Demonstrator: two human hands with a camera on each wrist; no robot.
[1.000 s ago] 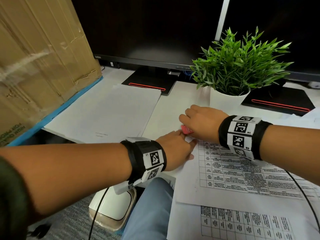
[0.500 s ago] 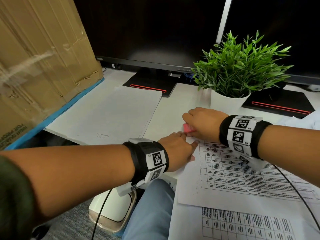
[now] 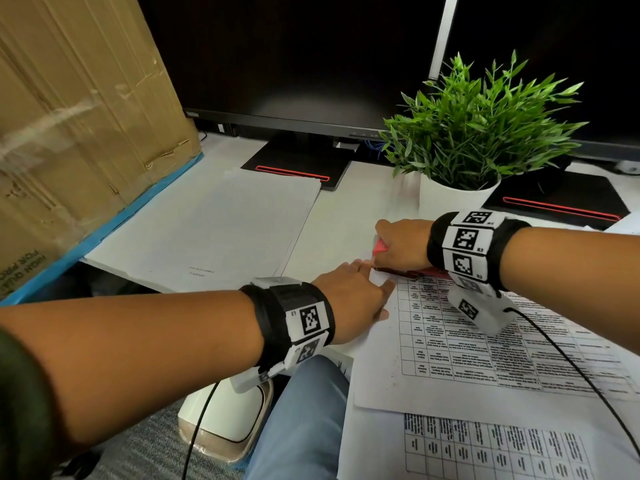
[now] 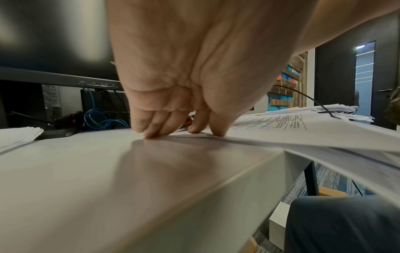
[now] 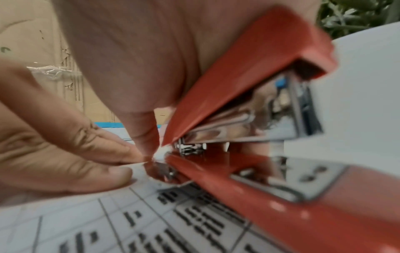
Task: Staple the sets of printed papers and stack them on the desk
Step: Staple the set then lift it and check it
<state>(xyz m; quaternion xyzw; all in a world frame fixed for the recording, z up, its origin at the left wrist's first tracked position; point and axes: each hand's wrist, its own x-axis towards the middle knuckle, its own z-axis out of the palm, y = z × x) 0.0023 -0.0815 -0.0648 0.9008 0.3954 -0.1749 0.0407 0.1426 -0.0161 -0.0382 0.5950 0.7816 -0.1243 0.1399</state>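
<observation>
My right hand [image 3: 398, 244] grips a red stapler [image 3: 378, 247] whose mouth sits over the far left corner of a printed set of papers with tables [image 3: 485, 334]. In the right wrist view the stapler [image 5: 255, 130] stands apart at its mouth, with the paper corner [image 5: 161, 152] in the gap. My left hand [image 3: 349, 299] presses straight fingers on the same corner, just left of the stapler; its fingertips [image 4: 151, 131] push down on the sheets [image 4: 303, 126]. A stack of blank-faced papers [image 3: 207, 233] lies at the desk's left.
A potted green plant [image 3: 474, 140] stands right behind the stapler. Two monitors on black stands [image 3: 298, 168] fill the back. A cardboard box [image 3: 76, 109] leans at the left. More printed sheets [image 3: 491, 452] hang over the front desk edge, above my knee.
The right hand has tilted the stapler's rear up slightly while both hands stay at the paper corner. The head view has shifted a little.
</observation>
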